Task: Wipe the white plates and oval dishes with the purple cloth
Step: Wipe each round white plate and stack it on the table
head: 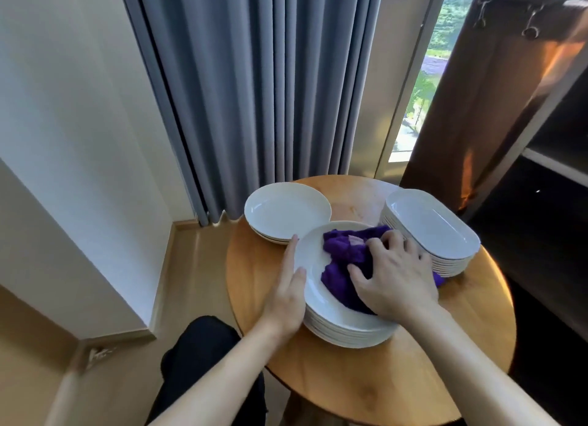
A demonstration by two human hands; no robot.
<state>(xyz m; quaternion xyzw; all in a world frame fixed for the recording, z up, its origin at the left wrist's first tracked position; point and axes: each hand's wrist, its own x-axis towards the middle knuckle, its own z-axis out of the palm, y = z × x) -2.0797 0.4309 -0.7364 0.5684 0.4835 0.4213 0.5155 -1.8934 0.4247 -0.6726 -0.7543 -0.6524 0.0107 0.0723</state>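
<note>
A tall stack of round white plates (331, 311) stands at the centre of the round wooden table (350, 378). The purple cloth (343, 257) lies bunched on the top plate. My right hand (397, 276) presses down on the cloth with spread fingers. My left hand (286, 292) rests against the stack's left rim, fingers straight, thumb on the top plate's edge. A short stack of round plates (283, 212) sits at the back left. A stack of oval dishes (432, 231) stands at the back right.
Grey curtains (270, 91) hang behind the table, with a window strip to their right. A dark shelving unit (525, 139) stands close on the right. White walls and a wooden floor lie to the left. My dark-clothed knee (197, 355) is below the table edge.
</note>
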